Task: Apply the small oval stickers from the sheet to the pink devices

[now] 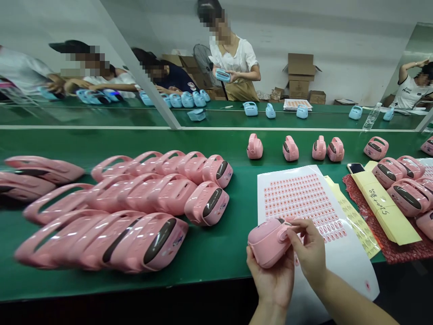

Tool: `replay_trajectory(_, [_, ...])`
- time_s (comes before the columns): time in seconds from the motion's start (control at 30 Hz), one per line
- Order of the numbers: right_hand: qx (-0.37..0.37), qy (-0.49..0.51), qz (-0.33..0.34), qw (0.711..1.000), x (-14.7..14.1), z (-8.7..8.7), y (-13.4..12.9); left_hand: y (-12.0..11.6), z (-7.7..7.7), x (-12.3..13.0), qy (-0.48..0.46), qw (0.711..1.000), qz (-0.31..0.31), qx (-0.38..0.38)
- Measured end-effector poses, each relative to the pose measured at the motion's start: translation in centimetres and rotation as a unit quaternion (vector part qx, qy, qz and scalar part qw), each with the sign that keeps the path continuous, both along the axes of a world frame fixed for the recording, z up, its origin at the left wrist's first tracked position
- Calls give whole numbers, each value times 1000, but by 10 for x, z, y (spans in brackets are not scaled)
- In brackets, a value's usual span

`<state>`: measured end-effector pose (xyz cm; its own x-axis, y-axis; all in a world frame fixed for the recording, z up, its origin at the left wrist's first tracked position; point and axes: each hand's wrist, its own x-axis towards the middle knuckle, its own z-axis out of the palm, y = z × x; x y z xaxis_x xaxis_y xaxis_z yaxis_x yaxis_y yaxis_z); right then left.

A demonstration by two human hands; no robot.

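Observation:
A glossy pink device with a carry handle, perhaps a small speaker, rests tilted in my left hand, whose fingers wrap its underside. At the round handle joint on its side, the thumb and fingertips of my right hand pinch together. Whatever sits between those fingertips is too small to make out. Beneath and behind both hands lies a white sheet of small red-edged oval stickers, partly overhanging the table's front edge.
Rows of similar pink devices stand left on the green table. Yellow paper, red bubble wrap and a phone lie right. Beyond a white rail, co-workers handle blue devices near a bottle.

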<state>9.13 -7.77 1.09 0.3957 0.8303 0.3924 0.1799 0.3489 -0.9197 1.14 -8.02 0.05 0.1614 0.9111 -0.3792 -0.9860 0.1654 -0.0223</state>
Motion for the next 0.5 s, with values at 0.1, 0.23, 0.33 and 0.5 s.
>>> replay_trajectory(0.1, [-40, 88, 28, 995, -3, 2, 0, 0, -2, 0, 3, 1000, -5, 16])
replay_trajectory(0.23, [-75, 119, 33, 990, -6, 1, 2, -1, -2, -1, 7, 999, -7, 31])
replay_trajectory(0.33, [-74, 104, 13, 992, -9, -1, 2, -1, 0, 0, -1, 1000, -6, 0])
replay_trajectory(0.5, [-10, 26, -15, 999, -11, 4, -1, -1, 1, 1, -15, 1000, -20, 16])
